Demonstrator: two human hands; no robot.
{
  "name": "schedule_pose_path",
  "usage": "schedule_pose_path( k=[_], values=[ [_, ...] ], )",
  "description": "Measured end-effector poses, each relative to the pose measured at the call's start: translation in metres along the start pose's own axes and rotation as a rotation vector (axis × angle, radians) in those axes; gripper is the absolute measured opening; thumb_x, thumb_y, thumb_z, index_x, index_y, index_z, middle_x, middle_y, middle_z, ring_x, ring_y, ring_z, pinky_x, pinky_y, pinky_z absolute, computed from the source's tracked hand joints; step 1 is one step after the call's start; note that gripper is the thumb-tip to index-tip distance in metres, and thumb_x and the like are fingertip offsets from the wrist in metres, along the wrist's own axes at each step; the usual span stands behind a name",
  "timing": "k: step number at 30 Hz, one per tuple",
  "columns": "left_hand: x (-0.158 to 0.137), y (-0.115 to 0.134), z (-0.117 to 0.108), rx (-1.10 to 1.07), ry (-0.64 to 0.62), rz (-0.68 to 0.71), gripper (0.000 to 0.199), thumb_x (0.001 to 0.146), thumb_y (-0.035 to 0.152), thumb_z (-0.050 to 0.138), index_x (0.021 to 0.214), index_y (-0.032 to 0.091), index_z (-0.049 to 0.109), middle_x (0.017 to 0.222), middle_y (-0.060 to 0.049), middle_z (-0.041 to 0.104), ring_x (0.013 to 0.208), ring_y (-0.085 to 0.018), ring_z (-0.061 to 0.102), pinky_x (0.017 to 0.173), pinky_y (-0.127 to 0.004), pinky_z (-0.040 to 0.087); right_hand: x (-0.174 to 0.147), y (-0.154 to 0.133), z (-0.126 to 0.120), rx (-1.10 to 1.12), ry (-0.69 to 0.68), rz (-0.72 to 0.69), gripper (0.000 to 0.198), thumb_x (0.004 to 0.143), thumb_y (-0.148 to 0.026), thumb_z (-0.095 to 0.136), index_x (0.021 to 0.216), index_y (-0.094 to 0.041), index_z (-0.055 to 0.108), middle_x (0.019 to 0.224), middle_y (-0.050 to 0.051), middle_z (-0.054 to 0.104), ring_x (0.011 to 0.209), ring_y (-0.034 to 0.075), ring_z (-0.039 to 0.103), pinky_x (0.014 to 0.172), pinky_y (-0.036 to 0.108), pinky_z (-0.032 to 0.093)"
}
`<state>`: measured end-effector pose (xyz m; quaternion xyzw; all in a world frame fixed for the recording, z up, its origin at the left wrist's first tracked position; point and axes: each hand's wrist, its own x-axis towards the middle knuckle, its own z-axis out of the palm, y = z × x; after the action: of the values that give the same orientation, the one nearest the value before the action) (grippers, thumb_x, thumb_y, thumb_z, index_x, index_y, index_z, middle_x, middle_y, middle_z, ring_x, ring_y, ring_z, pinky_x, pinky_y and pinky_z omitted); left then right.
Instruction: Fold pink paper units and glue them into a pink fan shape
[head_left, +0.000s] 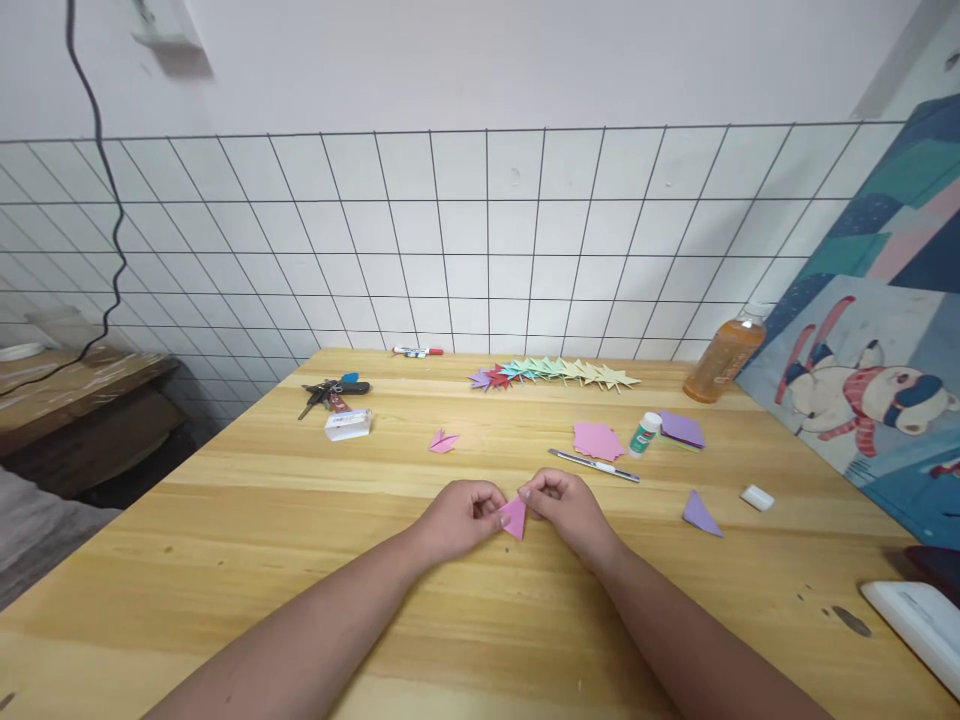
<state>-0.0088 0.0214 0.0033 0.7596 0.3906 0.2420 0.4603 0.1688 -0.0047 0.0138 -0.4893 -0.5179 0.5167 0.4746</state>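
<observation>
Between my two hands is a small folded piece of pink paper [514, 519], roughly a triangle with one point toward me. My left hand [463, 517] pinches its left corner between thumb and fingers. At its upper right corner, my right hand [566, 508] grips it the same way. A pink folded paper piece [443, 441] with pointed tips lies on the table beyond my left hand. Past my right hand are a utility knife [594, 465] and a stack of pink paper [597, 440].
A row of colored paper stars [555, 373] lies at the back. Right stand a glue stick [645, 435] and a bottle [726, 355], near purple paper [682, 430], a purple triangle [702, 514] and an eraser [757, 498]. Left are keys [330, 394], a small white box [348, 425] and a marker [418, 352].
</observation>
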Motion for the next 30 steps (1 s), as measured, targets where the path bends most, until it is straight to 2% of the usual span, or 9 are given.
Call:
schedule_pose_path(
  k=[6,13,18,20,25,30],
  values=[
    [0.0004,0.0034,-0.0019,0.027,-0.046,0.009,0.03,0.076,0.039,0.052,0.081,0.014,0.066,0.065,-0.001,0.059,0.057,-0.01,0.047,0.053,-0.019,0.034,0.0007,0.0005,-0.0039,-0.001,0.018,0.02,0.027,0.064,-0.037,0.066,0.056,-0.015,0.055,0.048,-0.005,0.046,0.048,0.008,0.039,0.049,0.021,0.031],
    [0.0029,0.0057,-0.0077,-0.028,-0.031,0.032,0.037,0.082,0.041,0.042,0.078,0.013,0.065,0.076,-0.005,0.066,0.071,-0.014,0.057,0.067,-0.022,0.04,0.0037,0.0011,-0.0083,0.0,0.127,0.007,0.027,0.068,-0.042,0.062,0.067,-0.015,0.055,0.054,-0.002,0.051,0.051,0.01,0.046,0.053,0.023,0.039],
    [0.0036,0.0055,-0.0083,-0.118,0.013,0.006,0.035,0.081,0.041,0.044,0.077,0.012,0.064,0.076,-0.006,0.067,0.072,-0.015,0.059,0.069,-0.023,0.042,0.002,-0.0012,-0.0055,0.008,0.077,0.019,0.033,0.067,-0.046,0.062,0.082,-0.017,0.055,0.061,-0.002,0.053,0.054,0.011,0.05,0.053,0.023,0.042],
    [0.0037,0.0052,-0.0077,-0.128,0.047,0.003,0.036,0.081,0.042,0.044,0.078,0.013,0.065,0.076,-0.006,0.067,0.071,-0.015,0.059,0.068,-0.023,0.042,0.0011,-0.001,-0.0032,-0.006,0.027,0.021,0.033,0.066,-0.046,0.062,0.082,-0.018,0.054,0.062,-0.002,0.053,0.054,0.011,0.051,0.052,0.023,0.042],
    [0.0027,0.0044,-0.0057,-0.019,0.13,0.047,0.035,0.082,0.04,0.043,0.08,0.015,0.067,0.072,-0.003,0.067,0.068,-0.014,0.058,0.065,-0.021,0.042,0.0005,0.0005,-0.0018,-0.128,-0.007,0.013,0.029,0.07,-0.046,0.057,0.068,-0.017,0.055,0.057,-0.003,0.047,0.049,0.009,0.044,0.047,0.021,0.04],
    [0.0003,0.0081,-0.007,0.161,0.163,0.102,0.03,0.083,0.034,0.043,0.097,0.023,0.067,0.078,-0.001,0.069,0.072,-0.014,0.06,0.067,-0.022,0.042,-0.0008,-0.0026,-0.0044,-0.153,-0.04,0.028,0.029,0.071,-0.046,0.056,0.078,-0.018,0.059,0.049,-0.006,0.041,0.043,0.008,0.038,0.04,0.02,0.035]
  ],
)
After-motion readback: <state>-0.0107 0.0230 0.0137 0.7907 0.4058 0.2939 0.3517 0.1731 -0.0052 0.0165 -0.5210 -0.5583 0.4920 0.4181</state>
